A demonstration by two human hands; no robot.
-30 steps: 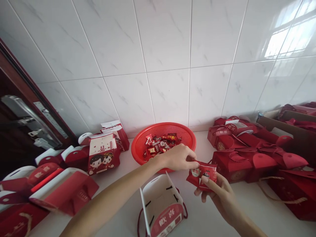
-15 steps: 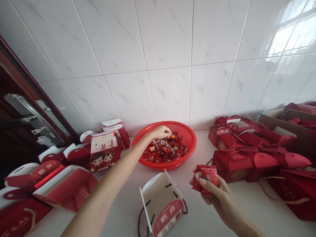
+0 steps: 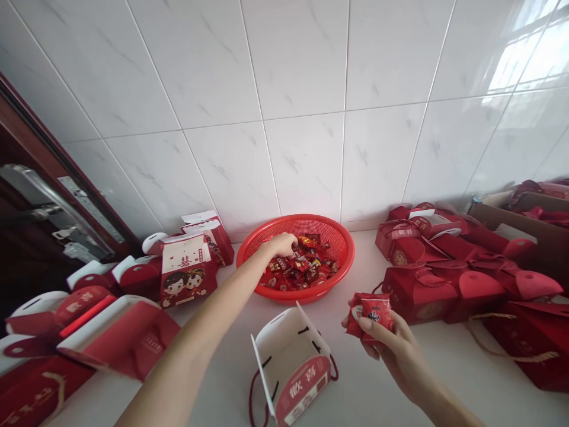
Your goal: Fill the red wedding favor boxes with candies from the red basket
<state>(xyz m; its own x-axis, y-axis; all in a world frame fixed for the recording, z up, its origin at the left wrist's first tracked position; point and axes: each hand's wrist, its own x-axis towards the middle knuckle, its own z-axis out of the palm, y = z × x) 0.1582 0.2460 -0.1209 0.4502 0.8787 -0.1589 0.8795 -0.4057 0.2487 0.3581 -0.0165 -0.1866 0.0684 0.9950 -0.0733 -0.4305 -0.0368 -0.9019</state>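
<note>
A red plastic basket [image 3: 349, 261] against the wall holds many wrapped candies [image 3: 306, 270], mostly red. My left hand [image 3: 282, 244] reaches into it from the front left, its fingers curled down among the candies; the fingertips are hidden. To the right of the basket, my right hand [image 3: 389, 335] is closed around several red candy packets [image 3: 371, 314], with the thumb pressed across the front one. Between my forearms stands an open gift box [image 3: 293, 356], white inside and red outside, with dark red cord handles; its visible inside holds no candy.
Red gift boxes [image 3: 418, 290] are crowded on the right, near a brown carton [image 3: 546, 249]. More boxes [image 3: 115, 338] stand on the left, one printed with two cartoon figures [image 3: 184, 284]. A dark door [image 3: 26, 231] with a metal handle is at far left. White tiles [image 3: 306, 160] rise behind.
My left hand has shifted a little left and lower into the candies. My right hand keeps its hold on the packets, almost unmoved. The view has tilted slightly.
</note>
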